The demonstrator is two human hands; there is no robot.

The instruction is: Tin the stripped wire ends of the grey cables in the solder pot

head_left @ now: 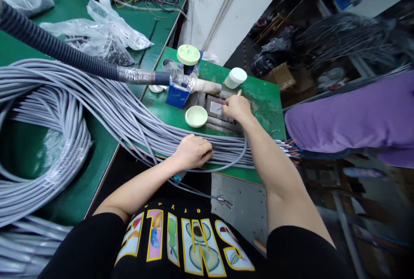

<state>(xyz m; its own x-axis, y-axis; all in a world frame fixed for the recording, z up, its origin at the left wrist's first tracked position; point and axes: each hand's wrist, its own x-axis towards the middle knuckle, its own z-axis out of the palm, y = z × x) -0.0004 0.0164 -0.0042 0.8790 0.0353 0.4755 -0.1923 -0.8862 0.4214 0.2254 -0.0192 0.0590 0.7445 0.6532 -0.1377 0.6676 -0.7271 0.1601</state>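
My right hand (237, 107) is closed on the end of a grey cable. Its thin coloured wires (221, 102) stick out to the left, over a shiny silver square (216, 108) set in a dark metal block (211, 118). The rest of this cable (241, 155) loops down below my wrist. My left hand (194, 151) lies on a thick bundle of grey cables (164, 134) with its fingers curled; whatever is under them is hidden. Left of the block sits a pale green shallow dish (196, 116). The bundle's stripped, coloured wire ends (291, 149) lie at the right.
A ribbed hose (97, 63) ends in a pale nozzle (208, 86) beside a blue box (177, 94). Behind stand a white tub (235, 77) and a green-lidded container (188, 54). Coiled cables (64, 158) fill the left table. A person in purple (349, 117) is at the right.
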